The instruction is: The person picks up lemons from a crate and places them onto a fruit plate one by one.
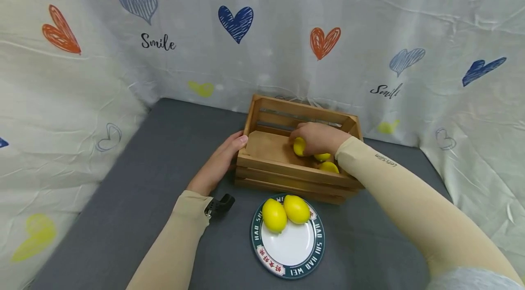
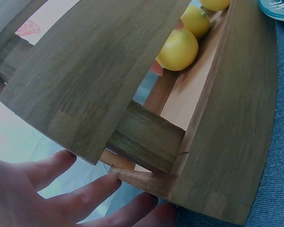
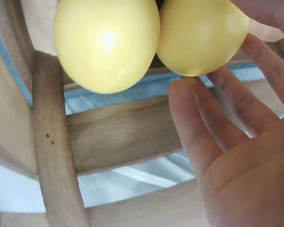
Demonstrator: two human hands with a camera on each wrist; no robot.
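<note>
My right hand reaches into a wooden slatted crate. Its fingers and thumb curl round a yellow lemon, which also shows in the right wrist view as the lemon among the fingers. Two more lemons lie in the crate's right part, one lemon near the front wall and another partly hidden under the hand. At the crate's left end, my left hand touches the outside with its fingers extended; the left wrist view shows these fingers against the end slats.
In front of the crate, a white plate with a dark green lettered rim carries two lemons. A dark grey cloth covers the table. Behind the crate hangs a pale curtain printed with hearts.
</note>
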